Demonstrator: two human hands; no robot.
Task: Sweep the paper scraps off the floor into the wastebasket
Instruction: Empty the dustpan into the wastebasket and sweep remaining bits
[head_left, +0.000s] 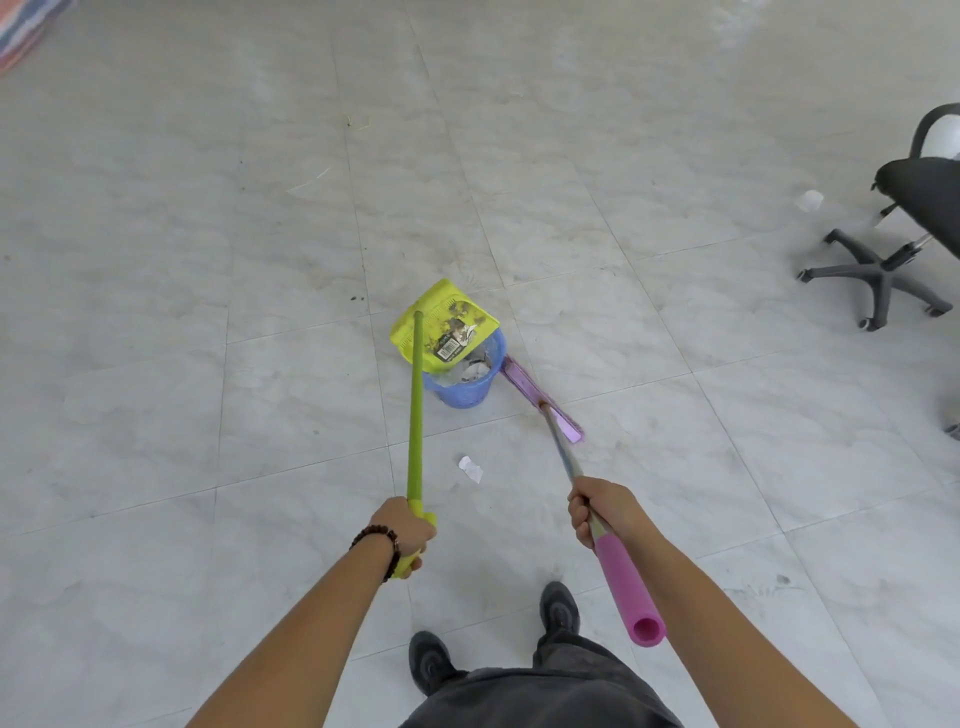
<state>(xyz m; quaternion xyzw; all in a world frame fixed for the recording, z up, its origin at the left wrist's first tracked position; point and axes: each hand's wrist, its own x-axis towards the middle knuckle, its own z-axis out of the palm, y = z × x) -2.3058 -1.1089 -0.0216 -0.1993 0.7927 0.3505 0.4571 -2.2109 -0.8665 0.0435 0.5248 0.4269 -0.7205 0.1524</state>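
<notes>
The left hand (408, 530) has its fingers shut tight around the green dustpan (445, 322) pole, tipping the pan over the blue wastebasket (462, 387). The right hand (597, 512) grips the pink broom (543, 400), whose head lies on the floor beside the basket. One paper scrap (470, 468) lies between both poles, nearer the person than the broom head, so the broom must pull back behind it; another scrap (810, 200) sits far right near the chair (893, 249).

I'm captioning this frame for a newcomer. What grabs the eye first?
The yellow-green dustpan, tipped over the blue wastebasket at mid-floor, held by the left hand. The right hand holds a purple broom beside the basket. One paper scrap lies on the tiles in front of them.
</notes>
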